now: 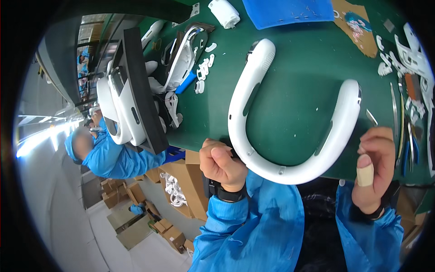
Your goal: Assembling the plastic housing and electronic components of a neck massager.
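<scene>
A dark green workbench (294,90) fills the upper part of the view, with a factory floor and stacked cardboard boxes (136,195) seen beyond its near edge. At the middle of the bench a white U-shaped neckband housing (253,149) is laid flat, its open end turned away from the person and its curved base overhanging the near edge (probably so that the bend can be gripped from below).

The left hand (222,165) is closed into a fist against the left lower curve of the housing; whether a tool is enclosed in that fist cannot be told. The right hand (376,174) is held just beside the housing's right arm, loosely curled and holding nothing visible, with a beige finger cot (365,174) worn on one fingertip. The housing thus lies between the two hands, touched by the left one only.

To the left of the housing, more white housings are stacked in a black tray (140,90), and small white clips (204,72) are scattered nearer. To its right, tweezers and hand tools (403,122) are ranged. Beyond its open end lies a blue pad (290,11). A co-worker in a blue coat (113,158) is seated at the far left.
</scene>
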Demonstrator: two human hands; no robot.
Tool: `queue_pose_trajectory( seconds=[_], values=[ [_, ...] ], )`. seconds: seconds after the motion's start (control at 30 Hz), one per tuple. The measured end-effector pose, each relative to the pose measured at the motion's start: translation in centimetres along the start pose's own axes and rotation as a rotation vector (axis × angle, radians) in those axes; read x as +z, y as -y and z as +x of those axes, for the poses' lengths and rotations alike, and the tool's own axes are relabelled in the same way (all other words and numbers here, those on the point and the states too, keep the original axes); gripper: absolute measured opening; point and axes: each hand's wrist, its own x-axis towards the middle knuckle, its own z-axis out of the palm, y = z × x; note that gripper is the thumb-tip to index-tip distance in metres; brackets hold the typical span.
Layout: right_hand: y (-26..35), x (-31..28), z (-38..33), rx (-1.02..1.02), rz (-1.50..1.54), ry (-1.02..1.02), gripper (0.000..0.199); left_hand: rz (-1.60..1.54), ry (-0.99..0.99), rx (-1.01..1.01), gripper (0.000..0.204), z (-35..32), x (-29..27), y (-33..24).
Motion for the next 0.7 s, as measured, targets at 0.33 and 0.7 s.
queue_pose_trajectory(
  seconds=[0.33, 0.7],
  values=[
    [0.4, -0.9, 0.4, 0.028, 0.070, 0.052, 0.023, 0.143, -0.039, -0.032, 0.041, 0.9, 1.2, -0.9],
    [0.5, -1.5, 1.7, -0.041, 0.128, 0.115, 0.026, 0.175, -0.079, -0.035, 0.043, 1.4, 1.9, -1.4]
  ],
)
